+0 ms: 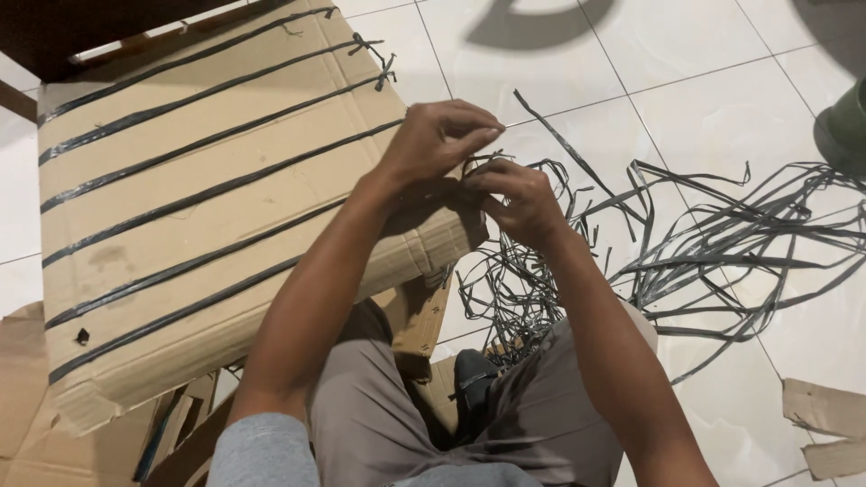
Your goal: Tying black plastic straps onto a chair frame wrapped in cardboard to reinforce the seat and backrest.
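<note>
A large flat cardboard box (180, 216) lies across my lap and the floor, bound by several dark plastic straps (189, 194) running its length. My left hand (437, 140) is at the box's near right edge, fingers pinched on a thin strap end. My right hand (516, 200) sits just below and to the right of it, fingers closed on the same dark strap at the box's corner. The strap's knot is hidden between the two hands.
A tangle of loose dark straps (713, 243) spreads over the white tiled floor (704, 81) to the right. Cardboard scraps (825, 424) lie at the lower right and more cardboard (27, 397) at the lower left. A dark green object (848, 126) sits at the right edge.
</note>
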